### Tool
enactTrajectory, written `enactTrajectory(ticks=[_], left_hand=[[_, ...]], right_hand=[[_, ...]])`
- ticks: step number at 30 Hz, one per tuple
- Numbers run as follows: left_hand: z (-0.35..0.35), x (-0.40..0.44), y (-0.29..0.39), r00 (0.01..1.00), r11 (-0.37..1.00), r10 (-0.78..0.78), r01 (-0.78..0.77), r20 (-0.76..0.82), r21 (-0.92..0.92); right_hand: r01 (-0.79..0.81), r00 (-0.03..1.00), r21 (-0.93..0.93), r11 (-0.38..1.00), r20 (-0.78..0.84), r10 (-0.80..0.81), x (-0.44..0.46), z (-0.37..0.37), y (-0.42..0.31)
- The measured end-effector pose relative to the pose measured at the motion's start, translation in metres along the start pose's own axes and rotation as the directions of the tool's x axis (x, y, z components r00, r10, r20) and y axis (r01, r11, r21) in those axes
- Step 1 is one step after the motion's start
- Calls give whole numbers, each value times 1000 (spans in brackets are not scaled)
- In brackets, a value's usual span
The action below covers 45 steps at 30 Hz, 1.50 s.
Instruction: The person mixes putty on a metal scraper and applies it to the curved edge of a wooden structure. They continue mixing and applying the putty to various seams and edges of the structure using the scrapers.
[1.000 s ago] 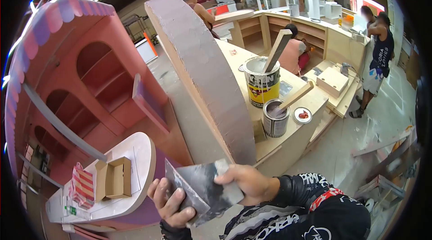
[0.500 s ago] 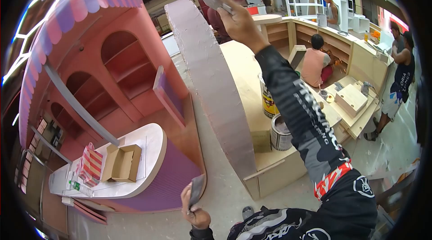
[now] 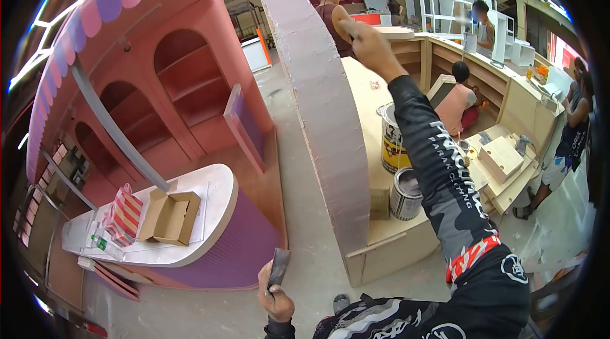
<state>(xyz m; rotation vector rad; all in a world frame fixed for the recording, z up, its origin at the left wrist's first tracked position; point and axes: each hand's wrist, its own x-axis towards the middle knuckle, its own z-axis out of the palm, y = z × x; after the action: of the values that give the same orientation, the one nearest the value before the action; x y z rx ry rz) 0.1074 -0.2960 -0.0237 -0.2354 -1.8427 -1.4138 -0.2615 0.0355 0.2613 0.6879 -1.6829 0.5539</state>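
The left hand grips a dark plate at six o'clock; what the right hand holds at one o'clock, near the rough panel, I cannot tell; if lowered carelessly, its sleeve could tip the lower can at four

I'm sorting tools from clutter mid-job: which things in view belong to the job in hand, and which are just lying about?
Likely the job's:
flat grey blade, in the left hand
curved panel, near the right hand
yellow-labelled can
smaller can

Apparently just lying about:
open cardboard box
striped bag
plastic bottle
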Motion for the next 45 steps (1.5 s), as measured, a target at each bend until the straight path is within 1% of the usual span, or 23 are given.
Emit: enactTrajectory(ticks=[4,6,7,8,9,10,13,14,16,17,19,20,22,26,28,34,37,39,40,42,43,44,45], left_hand=[[2,12,-12,996,994,-40,48,81,-102],[5,14,-22,996,996,-26,34,89,-83],[8,14,-22,995,995,-25,34,95,-94],[12,14,-22,993,990,-71,81,92,-115],[16,14,-22,989,983,-117,128,90,-133],[17,14,-25,989,981,-118,131,94,-142],[20,14,-31,984,977,-133,151,123,-152],[21,16,-31,984,978,-125,144,128,-151],[20,17,-34,983,978,-120,141,138,-156],[20,17,-40,983,978,-112,135,143,-158],[18,17,-47,983,978,-104,129,153,-165],[17,18,-51,981,976,-115,141,153,-167],[16,19,-55,979,973,-129,156,157,-172],[15,24,-62,971,968,-143,178,193,-179],[16,27,-64,969,967,-140,177,203,-182],[16,36,-69,965,969,-127,170,228,-180],[17,40,-72,965,958,-134,185,225,-220],[21,48,-63,946,813,-285,324,154,-484],[21,54,-57,946,813,-283,323,156,-485],[20,70,-43,885,581,-449,394,123,-712],[22,80,-36,839,409,-516,418,173,-811],[20,88,-27,840,409,-514,417,173,-812],[17,95,-18,756,225,-592,489,280,-843]], right_hand=[[-105,994,-36,994,12,105,46,-34,0],[10,991,43,999,130,-16,86,-45,-8],[12,991,31,999,133,-16,102,-51,-20],[-50,948,-65,997,312,68,120,-55,-34],[-96,867,-170,981,470,166,133,-55,-41],[-93,865,-178,980,473,169,142,-53,-49],[218,865,-233,948,496,-77,158,-36,-39],[220,862,-237,946,502,-75,158,-45,-53],[188,776,-58,981,620,-112,157,-74,-100],[189,775,-64,980,623,-108,157,-71,-103],[24,745,-197,980,657,114,158,-67,-109],[25,744,-203,979,658,118,157,-62,-98],[298,794,-232,926,599,-106,152,-48,-67],[183,803,-259,948,596,8,135,-63,-90],[293,803,-156,943,575,-154,127,-69,-93],[430,790,-211,878,558,-253,99,-88,-115],[420,780,-217,881,583,-228,83,-102,-133],[445,791,-240,863,557,-253,66,-110,-140],[445,792,-243,862,557,-252,57,-115,-146],[448,800,-152,881,509,-319,37,-127,-165],[466,793,-186,865,521,-315,26,-134,-177],[483,786,-219,848,534,-310,13,-142,-190],[450,792,-195,872,539,-288,1,-149,-199]])
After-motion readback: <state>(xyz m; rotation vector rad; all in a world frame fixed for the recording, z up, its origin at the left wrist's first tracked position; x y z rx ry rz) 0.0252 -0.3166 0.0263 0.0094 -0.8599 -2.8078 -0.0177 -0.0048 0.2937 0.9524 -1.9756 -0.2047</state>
